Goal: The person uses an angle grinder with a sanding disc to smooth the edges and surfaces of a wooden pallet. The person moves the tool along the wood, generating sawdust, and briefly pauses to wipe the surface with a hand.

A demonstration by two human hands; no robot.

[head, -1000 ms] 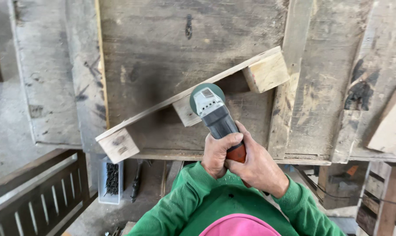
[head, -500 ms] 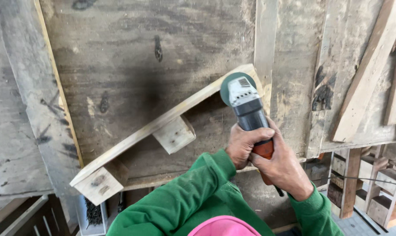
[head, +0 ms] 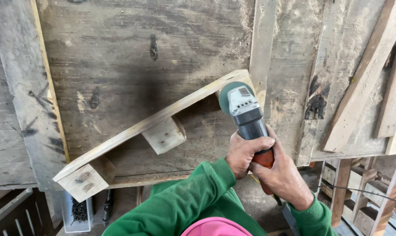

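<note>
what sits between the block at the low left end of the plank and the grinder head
In the head view, one more wooden block sits under the plank, between the end block and the grinder.

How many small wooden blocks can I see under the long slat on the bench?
2: one block at the slat's lower left end, one block near its middle. A third at the right end may be hidden behind the grinder.

A woodworking shop: rough boards (head: 364, 83) everywhere, worn plywood tabletop (head: 132, 65), tub of screws (head: 78, 212), angle grinder (head: 246, 116).
</note>
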